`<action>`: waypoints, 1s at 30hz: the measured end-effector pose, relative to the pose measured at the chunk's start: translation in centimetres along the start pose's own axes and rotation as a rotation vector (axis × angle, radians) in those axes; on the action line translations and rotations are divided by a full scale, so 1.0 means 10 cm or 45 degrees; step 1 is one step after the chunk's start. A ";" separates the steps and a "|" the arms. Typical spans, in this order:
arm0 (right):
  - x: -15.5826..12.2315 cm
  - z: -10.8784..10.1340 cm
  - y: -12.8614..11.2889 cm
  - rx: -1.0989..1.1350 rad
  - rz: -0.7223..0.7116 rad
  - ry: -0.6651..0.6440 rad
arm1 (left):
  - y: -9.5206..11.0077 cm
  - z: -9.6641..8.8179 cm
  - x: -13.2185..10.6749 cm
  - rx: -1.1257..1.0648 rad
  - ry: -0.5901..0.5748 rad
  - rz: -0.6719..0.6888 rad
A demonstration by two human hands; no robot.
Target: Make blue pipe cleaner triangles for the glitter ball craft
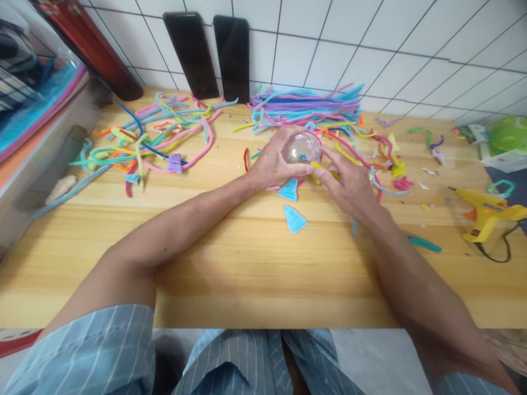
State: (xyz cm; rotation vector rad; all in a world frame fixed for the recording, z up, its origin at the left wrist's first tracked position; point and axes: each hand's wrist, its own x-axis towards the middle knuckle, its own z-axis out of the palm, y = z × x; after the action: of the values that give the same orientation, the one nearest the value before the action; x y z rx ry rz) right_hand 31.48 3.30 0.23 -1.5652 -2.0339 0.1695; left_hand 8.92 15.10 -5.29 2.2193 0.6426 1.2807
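A clear round ball [302, 147] with a pink rim and small star-like specks sits between my hands near the middle of the table. My left hand [274, 160] curls around its left side, the thumb along the lower edge. At the lower right of the ball, the fingers of my right hand [349, 181] pinch a small yellow fuzzy piece [316, 166] against it; a light blue loop [309, 127] shows at the top. Just below lie two light blue ribbed pieces, one partly under the ball [289, 190] and one nearer me [295, 219].
Bundled pipe cleaners [307, 107] lie along the tiled wall, with loose ones [164, 137] at the left and scraps [389, 159] at the right. A yellow glue gun [486, 211] and a teal tool [426, 243] lie right. Two phones [233, 57] lean on the wall.
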 end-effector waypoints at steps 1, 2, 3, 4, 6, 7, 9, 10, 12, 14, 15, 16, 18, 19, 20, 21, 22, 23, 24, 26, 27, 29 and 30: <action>0.01 0.00 -0.01 0.011 -0.001 0.010 | 0.01 0.00 0.00 0.001 0.011 -0.015; 0.01 0.00 -0.02 0.025 0.000 0.018 | 0.03 -0.01 -0.01 0.002 0.021 -0.030; 0.02 0.00 -0.04 0.038 0.003 0.025 | 0.04 0.00 -0.01 0.002 0.030 -0.042; 0.02 0.00 -0.05 0.051 0.008 0.030 | 0.05 0.00 -0.01 0.000 0.037 -0.049; 0.01 0.02 -0.07 0.070 0.018 0.039 | 0.06 0.01 -0.01 -0.008 0.043 -0.056; 0.01 0.02 -0.07 0.078 0.023 0.046 | 0.07 0.02 -0.02 -0.012 0.043 -0.058; 0.00 0.04 -0.09 0.088 0.036 0.061 | 0.08 0.02 -0.02 -0.019 0.043 -0.060; 0.00 0.04 -0.09 0.091 0.045 0.064 | 0.08 0.03 -0.02 -0.020 0.044 -0.063; 0.01 0.02 -0.10 0.093 0.069 0.050 | 0.07 0.03 -0.02 -0.020 0.046 -0.074; 0.01 -0.01 -0.11 0.094 0.101 -0.010 | 0.05 0.03 -0.02 -0.024 0.040 -0.080; 0.02 -0.03 -0.11 0.094 0.116 -0.052 | 0.03 0.03 -0.02 -0.029 0.034 -0.079; 0.02 -0.06 -0.11 0.090 0.124 -0.092 | 0.01 0.03 -0.02 -0.037 0.027 -0.073; 0.03 -0.09 -0.11 0.062 0.118 -0.141 | -0.04 0.03 -0.01 -0.055 0.009 -0.052; 0.03 -0.11 -0.10 0.040 0.104 -0.143 | -0.05 0.03 0.00 -0.061 -0.002 -0.042; 0.03 -0.11 -0.10 0.015 0.087 -0.135 | -0.06 0.03 0.00 -0.061 -0.014 -0.034; 0.04 -0.11 -0.09 -0.009 0.073 -0.118 | -0.06 0.03 0.01 -0.058 -0.026 -0.029; 0.04 -0.11 -0.09 -0.026 0.062 -0.100 | -0.05 0.02 0.01 -0.052 -0.037 -0.025; 0.03 -0.11 -0.08 -0.034 0.052 -0.086 | -0.04 0.01 0.02 -0.043 -0.045 -0.023; 0.03 -0.10 -0.07 -0.035 0.042 -0.072 | -0.02 0.00 0.02 -0.032 -0.050 -0.024; 0.03 -0.10 -0.05 -0.018 0.022 -0.050 | 0.01 -0.01 0.02 -0.006 -0.053 -0.032; 0.03 -0.09 -0.04 -0.006 0.015 -0.044 | 0.03 -0.02 0.02 0.005 -0.051 -0.036; 0.03 -0.09 -0.03 0.014 0.016 -0.045 | 0.04 -0.02 0.01 0.017 -0.040 -0.038; 0.03 -0.09 -0.03 0.022 0.023 -0.049 | 0.03 -0.02 0.01 0.016 -0.035 -0.032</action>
State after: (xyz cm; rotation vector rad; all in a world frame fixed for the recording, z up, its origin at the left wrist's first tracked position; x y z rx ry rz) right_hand 31.62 3.26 1.23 -1.5812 -2.0430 0.2255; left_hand 8.88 14.94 -4.94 2.2277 0.6681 1.2352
